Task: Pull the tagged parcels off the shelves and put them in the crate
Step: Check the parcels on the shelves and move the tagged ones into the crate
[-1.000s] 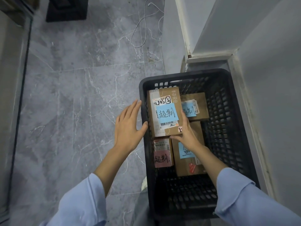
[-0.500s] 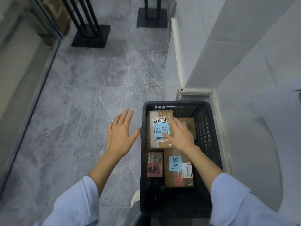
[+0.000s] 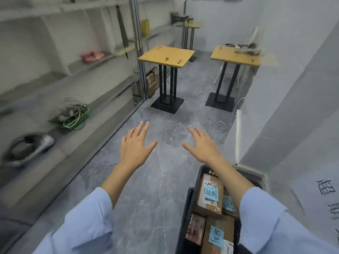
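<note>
With the left hand (image 3: pixel 134 149) and right hand (image 3: pixel 201 145) spread over the floor, grip apart and empty, and the tagged parcels (image 3: pixel 209 195) lying in the crate (image 3: pixel 184 226) beneath the right arm, a hasty reach toward the shelves (image 3: pixel 73 83) risked grabbing an untagged box.

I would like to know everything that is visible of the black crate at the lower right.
The black crate looks like rigid plastic, with small openings near its far rim. It stands upright on the grey marbled floor, close to the white wall. Its near end is cut off by the frame. Inside lie several cardboard parcels carrying blue and pink handwritten notes. The right forearm crosses above it; contact cannot be judged. Nothing grips it.
</note>
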### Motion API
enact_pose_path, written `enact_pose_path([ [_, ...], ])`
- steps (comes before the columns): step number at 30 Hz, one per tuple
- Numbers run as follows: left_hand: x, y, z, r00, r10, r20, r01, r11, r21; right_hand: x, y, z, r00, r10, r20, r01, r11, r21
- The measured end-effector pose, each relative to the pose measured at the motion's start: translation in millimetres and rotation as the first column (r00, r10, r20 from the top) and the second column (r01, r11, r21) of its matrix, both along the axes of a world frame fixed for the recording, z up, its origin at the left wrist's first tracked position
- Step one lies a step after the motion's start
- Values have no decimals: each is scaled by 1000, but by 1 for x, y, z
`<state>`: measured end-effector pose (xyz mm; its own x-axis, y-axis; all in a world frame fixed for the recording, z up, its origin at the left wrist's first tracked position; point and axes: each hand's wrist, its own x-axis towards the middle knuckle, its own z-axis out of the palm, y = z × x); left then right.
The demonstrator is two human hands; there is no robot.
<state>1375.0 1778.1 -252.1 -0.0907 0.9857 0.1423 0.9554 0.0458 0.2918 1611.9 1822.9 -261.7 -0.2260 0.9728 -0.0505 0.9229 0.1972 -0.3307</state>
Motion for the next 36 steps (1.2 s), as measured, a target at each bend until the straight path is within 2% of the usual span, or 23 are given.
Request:
enact_pose_path([
  [8, -150, -102, 105, 944, 329, -33, -323, 939, 120, -167, -21, 109, 944, 330, 8, -329, 937, 119],
  [13, -236, -189, 143, 855, 519, -16, -509, 843, 172, -283, -60, 148, 856, 516, 13, -511, 844, 163],
  [19, -326, -309, 167, 690, 724, 5, -705, 671, 230, -420, -142, 177, 694, 720, -20, -700, 681, 216],
  [28, -460, -534, 192, 433, 901, 0, -870, 418, 261, -631, -329, 200, 390, 918, -78, -879, 396, 265],
  [33, -523, -643, 192, 328, 944, 15, -913, 313, 261, -722, -429, 198, 304, 945, -124, -905, 327, 272],
  [36, -547, -681, 186, 305, 952, 17, -921, 290, 262, -757, -468, 193, 273, 949, -159, -916, 307, 257],
])
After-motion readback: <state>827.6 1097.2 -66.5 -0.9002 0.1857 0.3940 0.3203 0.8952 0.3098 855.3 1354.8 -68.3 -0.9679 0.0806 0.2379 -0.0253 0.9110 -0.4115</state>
